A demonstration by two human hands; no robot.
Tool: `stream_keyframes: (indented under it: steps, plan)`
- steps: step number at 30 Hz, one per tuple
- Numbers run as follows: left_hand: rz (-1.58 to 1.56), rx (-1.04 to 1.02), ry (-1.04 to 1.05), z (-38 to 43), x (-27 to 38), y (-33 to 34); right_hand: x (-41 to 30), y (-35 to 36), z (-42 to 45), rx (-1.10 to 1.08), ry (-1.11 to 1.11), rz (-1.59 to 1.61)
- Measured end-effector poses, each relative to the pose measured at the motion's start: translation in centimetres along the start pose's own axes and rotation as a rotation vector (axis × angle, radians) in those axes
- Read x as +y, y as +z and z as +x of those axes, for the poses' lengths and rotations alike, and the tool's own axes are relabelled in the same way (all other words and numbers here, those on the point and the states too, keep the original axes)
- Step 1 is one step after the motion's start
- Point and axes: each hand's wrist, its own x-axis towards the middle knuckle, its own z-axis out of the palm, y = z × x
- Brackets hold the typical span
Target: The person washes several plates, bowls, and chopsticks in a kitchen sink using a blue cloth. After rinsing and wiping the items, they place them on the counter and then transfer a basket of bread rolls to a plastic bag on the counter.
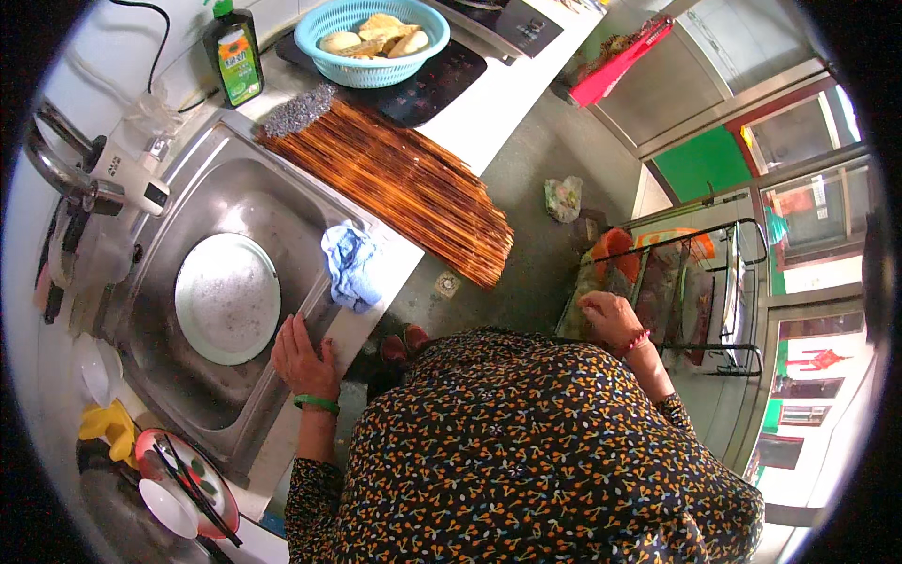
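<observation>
My left hand (305, 359), with a green bangle at the wrist, rests on the front rim of the stainless steel sink (232, 183). Its fingers are spread and it holds nothing. Inside the basin lies a round white enamel basin or plate (227, 299) with suds on it. A crumpled blue and white cloth (352, 266) sits on the rim just beyond my left fingertips. My right hand (609, 321) is at my right side, near a black wire rack (676, 282). Its fingers are curled and the palm is hidden.
A brown stick mat (402, 190) juts over the counter edge, a steel scourer (299, 113) at its corner. Beyond are a blue plastic basket (373, 70) of food and a dish soap bottle (236, 60). A faucet (70, 169) and chopsticks (190, 486) on a red-rimmed plate (224, 497) flank the sink.
</observation>
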Motion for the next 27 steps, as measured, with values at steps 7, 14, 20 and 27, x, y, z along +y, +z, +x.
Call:
stream_keyframes:
  steps: [7, 14, 20, 27]
  plan:
    - [-0.029, 0.009, 0.021, -0.2, -0.6, 0.7, 4.7, 2.6, -5.1, -0.085, 0.167, 0.082]
    - [-0.003, 0.016, 0.082, -0.6, -1.4, 1.6, 14.8, 9.5, -7.6, -0.198, 0.36, 0.052]
    - [-0.044, -0.024, 0.03, 0.5, 0.1, 0.6, 24.1, 14.6, -9.5, -0.328, 0.496, 0.092]
    - [-0.385, -0.159, 0.277, 11.8, 20.6, 2.2, 30.0, 16.7, -7.2, -0.261, 0.578, 0.187]
